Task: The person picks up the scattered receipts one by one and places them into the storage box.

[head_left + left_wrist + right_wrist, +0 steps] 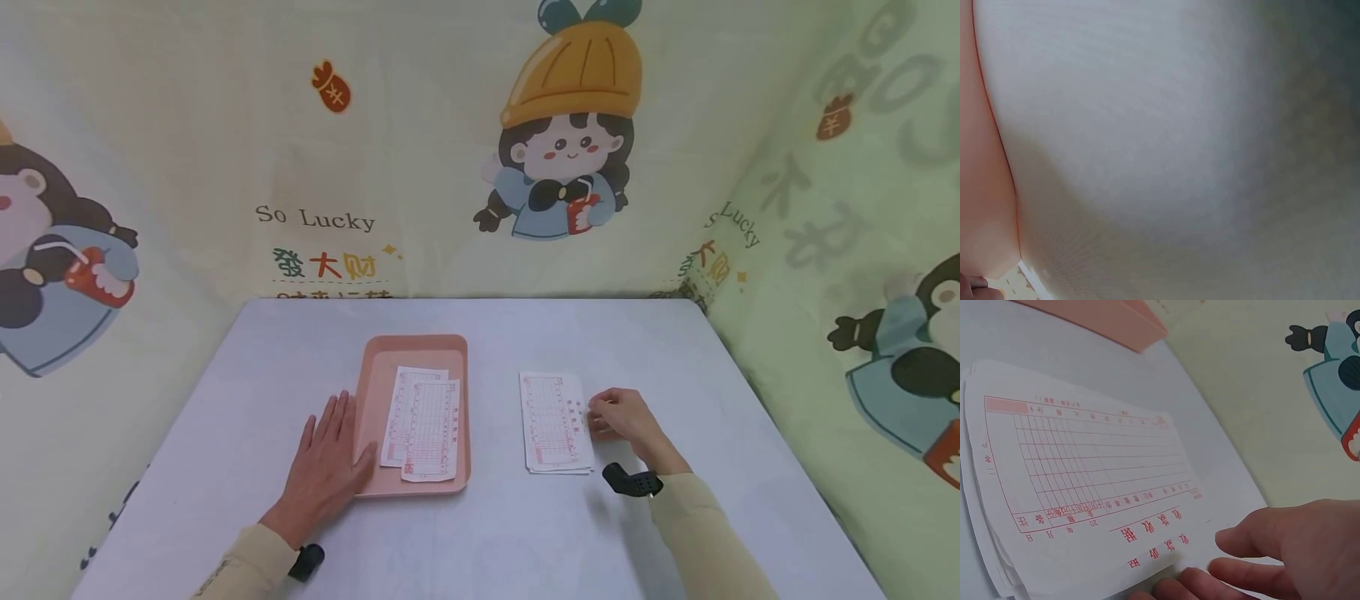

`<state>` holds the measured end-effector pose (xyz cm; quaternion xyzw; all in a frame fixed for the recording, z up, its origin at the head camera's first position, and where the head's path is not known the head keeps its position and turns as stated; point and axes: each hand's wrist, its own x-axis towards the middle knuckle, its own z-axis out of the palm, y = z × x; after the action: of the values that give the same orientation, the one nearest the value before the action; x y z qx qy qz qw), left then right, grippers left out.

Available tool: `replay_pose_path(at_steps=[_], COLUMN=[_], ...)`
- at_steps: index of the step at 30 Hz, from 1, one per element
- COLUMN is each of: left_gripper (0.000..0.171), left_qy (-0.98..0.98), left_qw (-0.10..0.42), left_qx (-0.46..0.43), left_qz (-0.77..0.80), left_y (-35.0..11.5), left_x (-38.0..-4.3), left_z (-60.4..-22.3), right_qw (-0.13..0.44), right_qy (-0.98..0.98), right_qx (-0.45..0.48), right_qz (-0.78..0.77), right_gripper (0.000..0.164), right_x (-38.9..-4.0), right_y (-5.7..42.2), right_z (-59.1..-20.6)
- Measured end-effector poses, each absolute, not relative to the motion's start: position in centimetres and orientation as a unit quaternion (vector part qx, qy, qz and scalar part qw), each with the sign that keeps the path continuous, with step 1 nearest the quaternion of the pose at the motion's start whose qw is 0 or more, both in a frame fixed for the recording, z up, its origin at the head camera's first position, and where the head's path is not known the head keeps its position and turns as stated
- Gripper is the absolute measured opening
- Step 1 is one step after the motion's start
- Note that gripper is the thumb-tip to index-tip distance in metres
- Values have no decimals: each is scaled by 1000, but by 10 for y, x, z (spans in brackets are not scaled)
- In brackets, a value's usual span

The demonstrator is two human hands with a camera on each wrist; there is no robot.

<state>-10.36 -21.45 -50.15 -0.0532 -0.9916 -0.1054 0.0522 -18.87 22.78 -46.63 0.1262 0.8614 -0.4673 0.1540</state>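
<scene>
Fingers straight and together, my left hand [326,454] lies along the left edge of a pink tray [375,358], its thumb reaching over the near-left rim. Two printed receipt slips, a rear one [395,417] partly under a front one [431,429], lie in the tray. To the right, a stack of receipt slips [555,421] with red printing sits on the table. My right hand [618,417] is at the stack's right edge, fingers loosely bent. In the right wrist view, thumb and index finger stand apart beside the top receipt [1085,469], other fingertips right at its edge.
The white table [495,542] meets a patterned cloth backdrop [442,167] at its back. Each wrist wears a black device, such as the right one [633,482]. The left wrist view shows mostly blurred pale surface and the side of the hand.
</scene>
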Motion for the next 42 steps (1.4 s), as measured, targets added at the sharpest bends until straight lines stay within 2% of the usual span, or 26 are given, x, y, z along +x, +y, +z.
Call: replay_pose_path(at_steps=[7, 19, 30, 36, 42], left_gripper=[82, 82, 82, 82, 81], left_qy=[-992, -992, -991, -991, -991], left_qw=[54, 65, 70, 59, 58], left_qx=[-50, -47, -52, -51, -52], left_qz=[-102, -102, -97, -105, -106], left_y=[-214, -217, -218, -215, -213], left_x=[-104, -104, -104, -104, -104], left_z=[-501, -503, -504, -504, -503], right_qw=[160, 132, 113, 118, 144], right_qy=[872, 900, 919, 911, 895], right_qx=[140, 135, 124, 127, 116], right_qz=[-441, -393, -357, -375, -406], right_gripper=[36, 35, 25, 13, 16], right_x=[-191, -198, -199, -198, -196], right_y=[219, 206, 202, 211, 218], right_z=[-466, -474, -485, -490, -489])
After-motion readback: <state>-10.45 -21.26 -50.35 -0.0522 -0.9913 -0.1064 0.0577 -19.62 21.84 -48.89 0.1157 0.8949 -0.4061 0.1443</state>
